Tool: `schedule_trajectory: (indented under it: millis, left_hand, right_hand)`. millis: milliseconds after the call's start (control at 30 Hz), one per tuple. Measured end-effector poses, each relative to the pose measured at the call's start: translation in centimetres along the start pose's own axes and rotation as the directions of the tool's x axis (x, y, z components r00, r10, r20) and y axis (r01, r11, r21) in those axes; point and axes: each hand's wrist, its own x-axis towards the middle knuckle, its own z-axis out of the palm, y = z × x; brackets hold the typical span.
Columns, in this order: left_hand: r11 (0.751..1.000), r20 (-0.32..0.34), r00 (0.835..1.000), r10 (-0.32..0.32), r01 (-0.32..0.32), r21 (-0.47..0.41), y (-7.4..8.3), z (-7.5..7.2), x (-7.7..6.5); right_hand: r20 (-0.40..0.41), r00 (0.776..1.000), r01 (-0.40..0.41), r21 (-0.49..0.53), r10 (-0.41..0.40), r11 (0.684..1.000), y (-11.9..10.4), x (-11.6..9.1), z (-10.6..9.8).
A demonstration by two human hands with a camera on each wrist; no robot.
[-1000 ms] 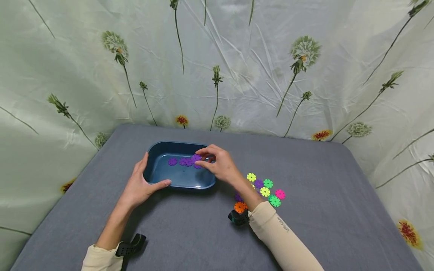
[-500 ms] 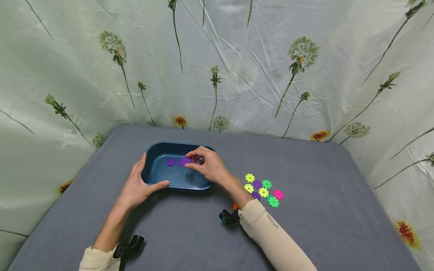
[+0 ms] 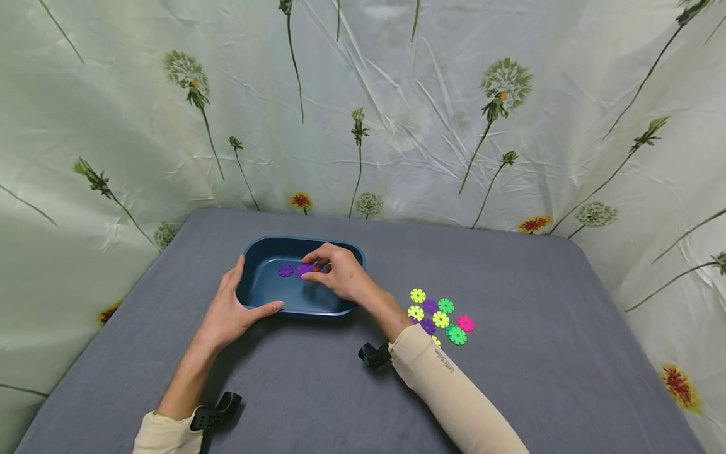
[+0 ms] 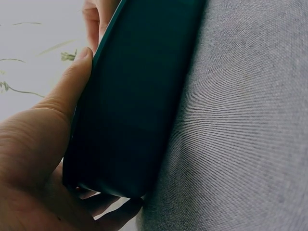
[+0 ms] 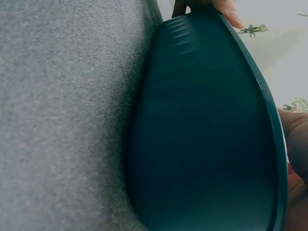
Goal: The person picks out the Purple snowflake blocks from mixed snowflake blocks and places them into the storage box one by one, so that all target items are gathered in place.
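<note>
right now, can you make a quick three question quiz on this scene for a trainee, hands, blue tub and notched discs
1. Pick one. The left hand is touching:
A) a yellow notched disc
B) the blue tub
C) the floral curtain

2. True or false: the pink notched disc lies outside the tub, on the gray cloth.

3. Fill in: the right hand is over the tub, where the visible notched discs are ____ in color.

Key: 1 B; 2 true; 3 purple.

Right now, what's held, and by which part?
Left hand: the blue tray, by its left end. Right hand: a purple disc, seemingly by its edge.
</note>
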Motion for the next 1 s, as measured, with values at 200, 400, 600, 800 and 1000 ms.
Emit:
schedule_trajectory:
  millis: [200,400,600,800,1000]
  left_hand:
    - [1.000,0.003,1.000,0.007,-0.007,0.002,-0.2,0.0,0.1]
    - [1.000,0.003,1.000,0.009,-0.009,-0.002,-0.1,0.0,0.0]
    - [1.000,0.010,1.000,0.010,-0.010,0.002,-0.1,0.0,0.0]
    - [1.000,0.012,1.000,0.014,-0.014,-0.005,-0.1,-0.2,0.1]
    - [1.000,0.012,1.000,0.026,-0.026,-0.003,-0.1,0.0,0.1]
  right_hand:
    - [0.020,0.999,-0.030,-0.037,0.031,0.999,-0.3,0.8,0.4]
    - [0.039,0.998,-0.043,-0.061,0.045,0.997,-0.7,1.7,0.9]
    - [0.069,0.995,-0.065,-0.065,0.069,0.996,-0.8,2.3,1.5]
    - [0.094,0.991,-0.087,-0.092,0.096,0.992,-0.7,3.0,2.1]
    - [0.113,0.991,-0.060,-0.143,0.076,0.988,-0.5,3.7,2.7]
